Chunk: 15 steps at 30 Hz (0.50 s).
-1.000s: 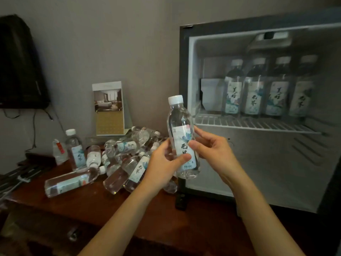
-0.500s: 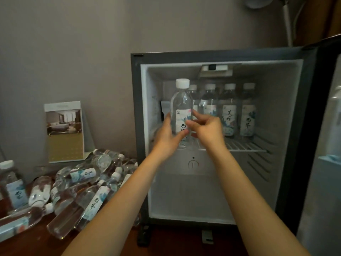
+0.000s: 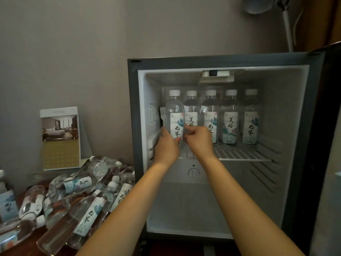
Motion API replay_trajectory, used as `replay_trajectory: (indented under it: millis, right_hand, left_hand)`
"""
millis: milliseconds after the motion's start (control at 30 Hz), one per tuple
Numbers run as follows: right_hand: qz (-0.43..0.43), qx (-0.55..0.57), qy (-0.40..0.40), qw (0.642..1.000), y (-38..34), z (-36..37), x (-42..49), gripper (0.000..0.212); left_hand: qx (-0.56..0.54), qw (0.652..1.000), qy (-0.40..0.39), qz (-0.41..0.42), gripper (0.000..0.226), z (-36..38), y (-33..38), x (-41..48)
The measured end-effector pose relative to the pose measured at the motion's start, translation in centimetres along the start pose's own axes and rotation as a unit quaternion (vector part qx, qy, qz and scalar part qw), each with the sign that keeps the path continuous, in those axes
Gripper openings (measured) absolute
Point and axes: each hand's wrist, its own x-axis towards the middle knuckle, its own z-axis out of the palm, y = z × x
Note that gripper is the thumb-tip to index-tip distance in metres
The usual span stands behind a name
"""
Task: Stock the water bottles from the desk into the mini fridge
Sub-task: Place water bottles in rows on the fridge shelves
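While four bottles (image 3: 229, 117) line the wire shelf (image 3: 239, 154) of the mini fridge (image 3: 221, 60), the left hand (image 3: 167, 145) and right hand (image 3: 199, 141) both curl around an upright water bottle (image 3: 174, 111) at the shelf's left end.

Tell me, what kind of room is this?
Probably a hotel room. There's a mini fridge, a standing card picturing a guest bedroom, and a heap of matching water bottles beside the fridge.

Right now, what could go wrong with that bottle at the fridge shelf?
The clear white-capped plastic bottle gripped by the left hand and right hand stands beside the row of four bottles; a nudge might topple them. Gaps in the white wire shelf could tilt its base. The loose bottle pile on the brown desk might roll.
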Motion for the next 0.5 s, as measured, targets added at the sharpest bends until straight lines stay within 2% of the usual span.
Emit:
replay_trajectory:
  millis: [200, 400, 500]
  right_hand:
    - [0.020, -0.038, -0.053, 0.998, 0.1, 0.4, 0.2, 0.054]
    - [0.048, -0.058, -0.083, 0.994, 0.1, 0.7, 0.3, 0.052]
    - [0.051, -0.065, -0.094, 0.992, 0.2, 0.8, 0.5, 0.053]
  left_hand:
    - [0.064, 0.996, 0.023, -0.065, 0.050, 0.6, 0.5, 0.8]
    - [0.041, 0.996, 0.043, -0.069, 0.029, 0.8, 0.5, 1.3]
    - [0.060, 0.996, 0.025, -0.056, 0.036, 0.8, 0.2, 1.5]
